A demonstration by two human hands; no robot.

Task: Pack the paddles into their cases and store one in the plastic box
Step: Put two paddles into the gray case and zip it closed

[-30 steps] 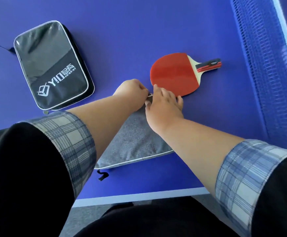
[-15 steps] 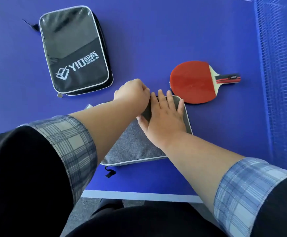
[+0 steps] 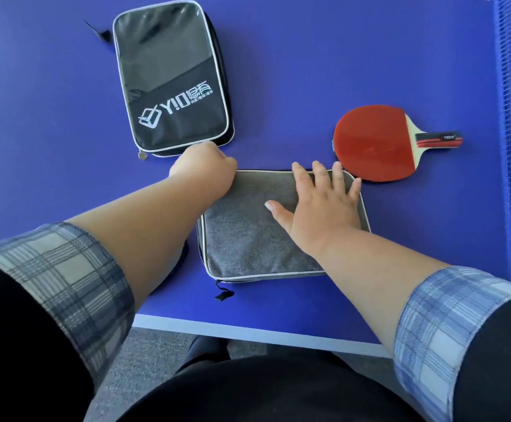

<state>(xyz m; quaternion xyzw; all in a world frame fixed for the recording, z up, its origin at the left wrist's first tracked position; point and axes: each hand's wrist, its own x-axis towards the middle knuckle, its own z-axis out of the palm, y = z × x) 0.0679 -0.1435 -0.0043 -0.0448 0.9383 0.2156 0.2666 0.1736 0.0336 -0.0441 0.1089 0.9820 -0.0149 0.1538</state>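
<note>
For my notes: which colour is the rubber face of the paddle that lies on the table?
Red, on the paddle; the head view shows it best.

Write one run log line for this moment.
left hand: fist at grey case corner | right hand: flat on case | red paddle: unpacked

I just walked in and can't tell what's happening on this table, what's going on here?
A person is working on the grey case near the edge of the blue table. The right hand lies flat on it, fingers spread, while the left hand is closed at its far left corner, apparently at the zipper. A red paddle lies bare beside the case, not yet packed. A black case sits farther back.
</note>
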